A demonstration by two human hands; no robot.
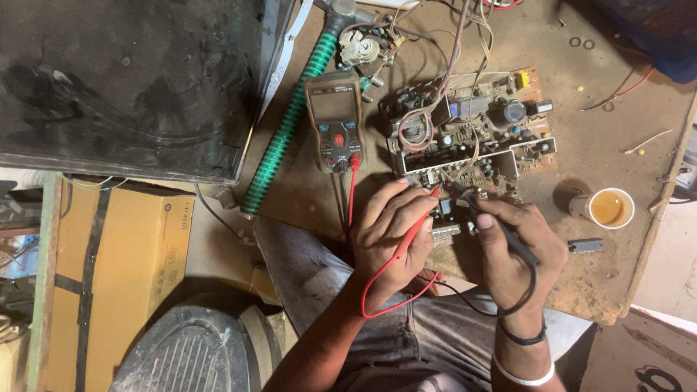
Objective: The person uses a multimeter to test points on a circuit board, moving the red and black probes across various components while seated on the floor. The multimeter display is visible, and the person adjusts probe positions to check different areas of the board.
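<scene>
Two probes [417, 225], one circuit board [472, 127]

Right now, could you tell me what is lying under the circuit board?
The circuit board rests on the brown workbench, near the multimeter. Both hands, left and right, hold probes to its near edge. Whatever lies directly beneath the board is covered.

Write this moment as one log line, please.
left hand: holds red probe | right hand: holds black probe | tips on circuit board | multimeter beside
</scene>
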